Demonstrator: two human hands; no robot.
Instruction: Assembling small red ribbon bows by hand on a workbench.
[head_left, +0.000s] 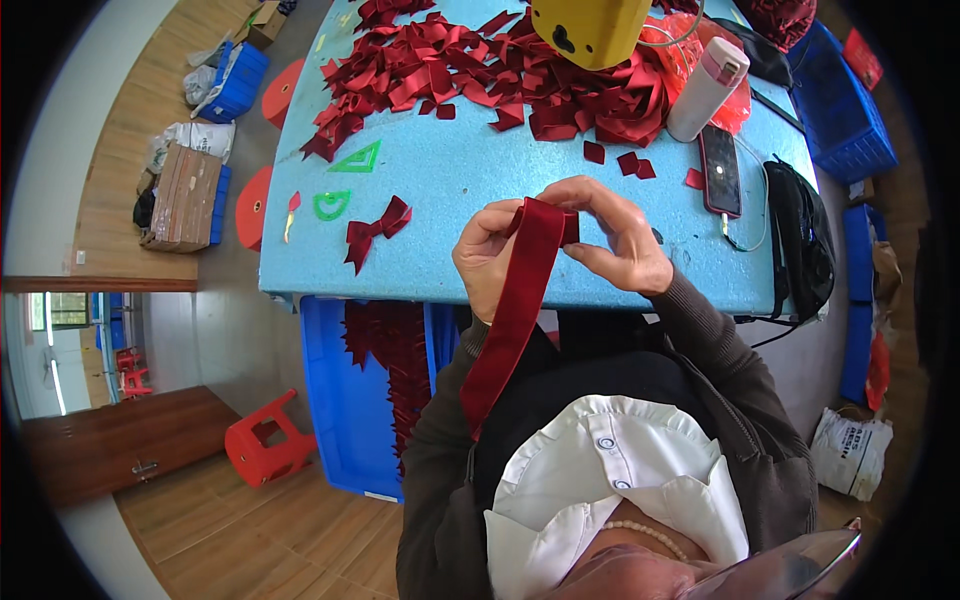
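Observation:
A dark red velvet ribbon [514,318] is held between my two hands over the table's near edge. Its long free tail hangs down toward my lap. My left hand [484,262] is closed on the ribbon near its top fold. With thumb and forefinger curved round, my right hand [628,245] pinches the ribbon's short end beside it. The fingertips behind the ribbon are partly hidden. To the left of my hands lies a tied red bow [378,231] on the blue tabletop [430,260].
A big heap of red ribbon pieces [440,65] covers the far table, beside a yellow device [590,30]. At right are a white-pink flask [708,90], a phone [721,170] on a cable and a black bag [800,240]. A blue bin [345,430] holds bows below left.

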